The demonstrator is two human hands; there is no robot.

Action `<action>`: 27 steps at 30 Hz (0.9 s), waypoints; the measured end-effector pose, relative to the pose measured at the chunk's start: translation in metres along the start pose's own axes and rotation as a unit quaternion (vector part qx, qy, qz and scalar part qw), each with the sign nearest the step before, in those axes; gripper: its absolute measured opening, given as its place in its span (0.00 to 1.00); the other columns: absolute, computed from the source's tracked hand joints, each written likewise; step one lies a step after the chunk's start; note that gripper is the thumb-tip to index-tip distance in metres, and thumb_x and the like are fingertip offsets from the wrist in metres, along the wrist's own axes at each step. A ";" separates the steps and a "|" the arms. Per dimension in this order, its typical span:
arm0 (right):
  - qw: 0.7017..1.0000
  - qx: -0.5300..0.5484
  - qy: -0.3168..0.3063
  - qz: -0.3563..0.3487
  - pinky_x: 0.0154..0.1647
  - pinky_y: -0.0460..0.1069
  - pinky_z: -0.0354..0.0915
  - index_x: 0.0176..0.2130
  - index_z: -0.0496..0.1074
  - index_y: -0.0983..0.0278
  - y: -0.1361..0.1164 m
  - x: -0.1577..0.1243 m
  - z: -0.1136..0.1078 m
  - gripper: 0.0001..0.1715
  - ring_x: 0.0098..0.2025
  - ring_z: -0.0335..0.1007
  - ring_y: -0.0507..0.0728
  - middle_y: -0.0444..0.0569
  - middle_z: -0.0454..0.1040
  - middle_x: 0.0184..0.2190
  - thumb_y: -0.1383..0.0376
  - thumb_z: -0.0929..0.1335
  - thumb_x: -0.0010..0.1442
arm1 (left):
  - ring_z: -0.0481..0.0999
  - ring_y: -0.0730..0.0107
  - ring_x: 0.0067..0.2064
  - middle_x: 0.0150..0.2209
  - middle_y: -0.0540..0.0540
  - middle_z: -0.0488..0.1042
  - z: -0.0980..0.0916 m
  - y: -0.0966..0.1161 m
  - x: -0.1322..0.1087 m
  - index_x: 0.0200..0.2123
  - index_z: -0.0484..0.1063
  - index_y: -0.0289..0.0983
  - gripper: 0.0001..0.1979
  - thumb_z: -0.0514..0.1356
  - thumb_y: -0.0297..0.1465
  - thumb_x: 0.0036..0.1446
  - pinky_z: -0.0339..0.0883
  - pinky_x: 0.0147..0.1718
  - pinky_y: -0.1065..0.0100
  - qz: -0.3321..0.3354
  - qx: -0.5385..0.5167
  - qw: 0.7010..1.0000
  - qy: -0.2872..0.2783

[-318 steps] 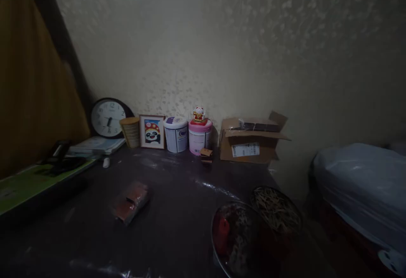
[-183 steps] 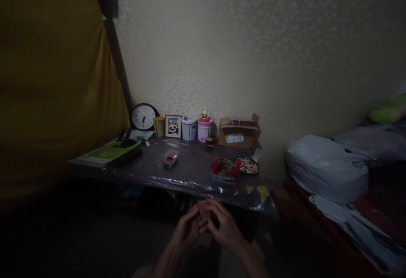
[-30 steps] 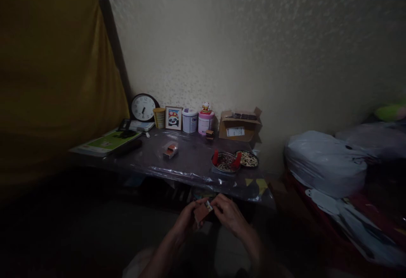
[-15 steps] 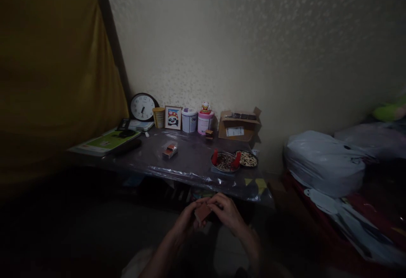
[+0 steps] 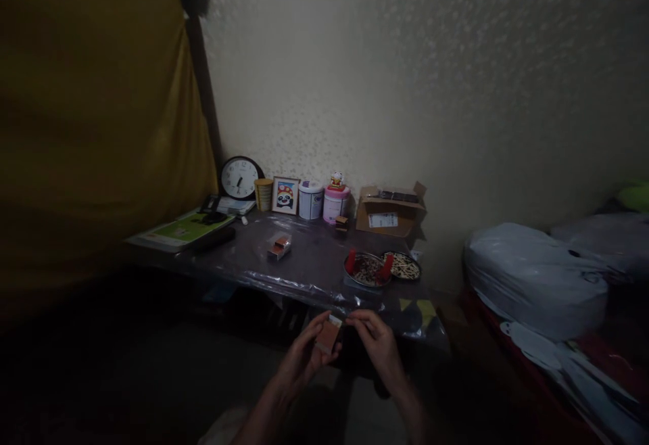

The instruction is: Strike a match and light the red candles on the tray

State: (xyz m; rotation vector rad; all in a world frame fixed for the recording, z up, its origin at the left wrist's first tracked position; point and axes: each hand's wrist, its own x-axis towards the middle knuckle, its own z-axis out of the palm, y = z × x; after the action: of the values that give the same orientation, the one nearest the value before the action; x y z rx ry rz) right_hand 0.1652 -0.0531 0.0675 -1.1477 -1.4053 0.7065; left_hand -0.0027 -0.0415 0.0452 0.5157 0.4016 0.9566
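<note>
Matchbox (image 5: 327,338) held above the floor, short of the counter's (image 5: 319,268) near edge. We see its long axis run away from the person, leaning a little right, with the pale tray showing at the far end. The left hand (image 5: 305,356) grips the box; the right hand (image 5: 378,342) lies just to its right, thumb and forefinger drawn close together beside the tray end. Whether they pinch a match we cannot tell.

Beyond the matchbox and to its right, a round dish (image 5: 361,285) bears dark and pale bits and two red candles (image 5: 351,260); behind it, a second dish (image 5: 420,273) holds pale sticks, apparently matches. Beyond and to the left lies a plastic-wrapped pack of matchboxes (image 5: 280,246). Farthest, to the right, an open cardboard box (image 5: 400,226) has dark packs (image 5: 398,195) at its top.
</note>
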 end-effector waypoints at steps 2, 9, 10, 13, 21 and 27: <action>0.998 -0.046 -0.015 -0.042 0.41 0.51 0.68 0.36 0.70 0.63 0.000 -0.003 0.003 0.11 0.38 0.72 0.57 0.50 0.73 0.36 0.59 0.67 0.54 | 0.75 0.66 0.34 0.41 0.42 0.72 0.000 0.000 0.000 0.47 0.65 0.39 0.17 0.56 0.32 0.52 0.66 0.34 0.64 0.018 -0.004 1.000 -0.008; 0.981 -0.156 -0.082 -0.085 0.49 0.52 0.64 0.48 0.64 0.59 -0.009 -0.014 0.015 0.25 0.49 0.65 0.59 0.50 0.68 0.47 0.62 0.69 0.50 | 0.73 0.63 0.40 0.44 0.42 0.71 0.000 0.000 0.001 0.47 0.66 0.39 0.16 0.55 0.30 0.53 0.65 0.39 0.62 0.050 -0.012 0.999 -0.012; 0.979 -0.165 -0.084 -0.085 0.49 0.52 0.64 0.48 0.64 0.59 -0.010 -0.014 0.016 0.25 0.49 0.65 0.59 0.50 0.68 0.47 0.61 0.70 0.50 | 0.74 0.64 0.39 0.44 0.42 0.71 -0.001 0.000 0.001 0.47 0.66 0.39 0.16 0.55 0.30 0.53 0.65 0.39 0.63 0.051 -0.008 0.999 -0.013; 0.975 -0.184 -0.084 -0.090 0.49 0.52 0.64 0.48 0.64 0.60 -0.010 -0.015 0.016 0.24 0.49 0.65 0.59 0.51 0.68 0.46 0.60 0.70 0.50 | 0.74 0.63 0.38 0.43 0.43 0.71 -0.001 -0.001 0.002 0.47 0.65 0.40 0.16 0.54 0.32 0.54 0.65 0.36 0.64 0.053 0.012 0.998 -0.017; 0.972 -0.197 -0.091 -0.088 0.46 0.50 0.64 0.43 0.67 0.61 -0.008 -0.013 0.014 0.15 0.45 0.67 0.57 0.49 0.70 0.42 0.62 0.67 0.53 | 0.70 0.62 0.43 0.39 0.46 0.71 -0.003 -0.002 0.003 0.38 0.70 0.39 0.09 0.55 0.32 0.53 0.65 0.38 0.63 0.081 0.065 0.995 0.007; 0.985 -0.134 -0.085 -0.068 0.43 0.50 0.65 0.39 0.69 0.61 -0.009 -0.010 0.012 0.12 0.42 0.69 0.57 0.49 0.72 0.38 0.62 0.67 0.53 | 0.71 0.65 0.42 0.40 0.45 0.72 -0.010 -0.007 0.007 0.40 0.71 0.40 0.14 0.62 0.29 0.47 0.63 0.42 0.62 0.079 0.064 0.995 0.015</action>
State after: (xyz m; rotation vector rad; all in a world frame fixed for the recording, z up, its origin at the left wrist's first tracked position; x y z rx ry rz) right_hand 0.1501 -0.0630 0.0691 -1.2050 -1.7464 0.5383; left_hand 0.0005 -0.0364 0.0319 0.6576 0.4563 1.0962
